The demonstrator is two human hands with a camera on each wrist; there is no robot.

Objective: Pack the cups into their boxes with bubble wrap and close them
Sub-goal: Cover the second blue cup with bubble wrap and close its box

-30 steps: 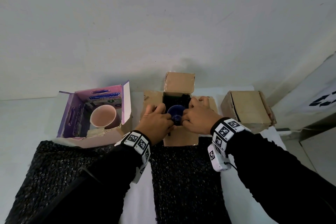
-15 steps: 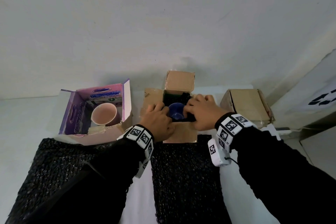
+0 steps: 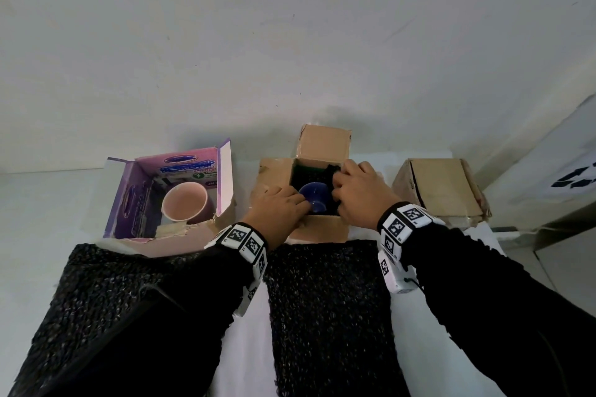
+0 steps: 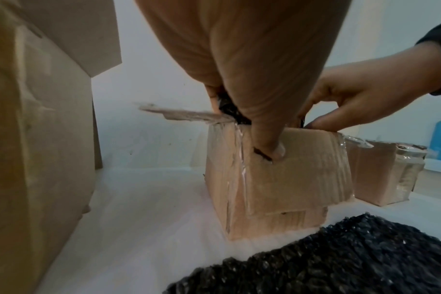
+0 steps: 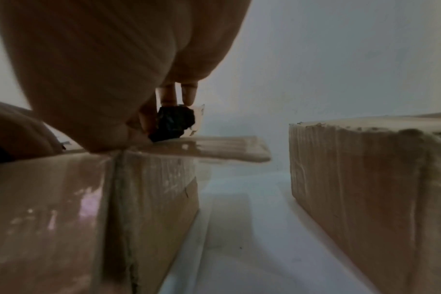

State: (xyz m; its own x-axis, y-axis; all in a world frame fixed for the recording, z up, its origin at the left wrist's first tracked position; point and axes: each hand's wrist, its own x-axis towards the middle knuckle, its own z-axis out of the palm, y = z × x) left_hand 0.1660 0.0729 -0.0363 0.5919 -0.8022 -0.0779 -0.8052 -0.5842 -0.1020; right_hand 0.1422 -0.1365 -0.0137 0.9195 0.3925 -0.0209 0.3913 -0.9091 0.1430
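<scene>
A blue cup (image 3: 314, 201) sits inside the open brown box (image 3: 317, 228), with black bubble wrap (image 3: 309, 178) lining the box around it. My left hand (image 3: 290, 207) is at the box's near left corner. Its thumb (image 4: 271, 148) presses the outside of the front flap while its fingers hold the wrap's edge (image 4: 228, 110) inside. At the right rim my right hand (image 3: 342, 191) pinches a bunch of the wrap (image 5: 175, 121). A pink cup (image 3: 184, 206) stands in the open purple box (image 3: 129, 203) on the left.
A closed brown box (image 3: 442, 190) stands to the right, close to the open one. Two loose sheets of black bubble wrap lie in front, one on the left (image 3: 106, 296) under my left arm and one in the middle (image 3: 329, 316). A white wall is right behind the boxes.
The blue cup has gone from the box's front edge down into the box. Both hands have let go of it and moved apart to the wrap at the box's rims.
</scene>
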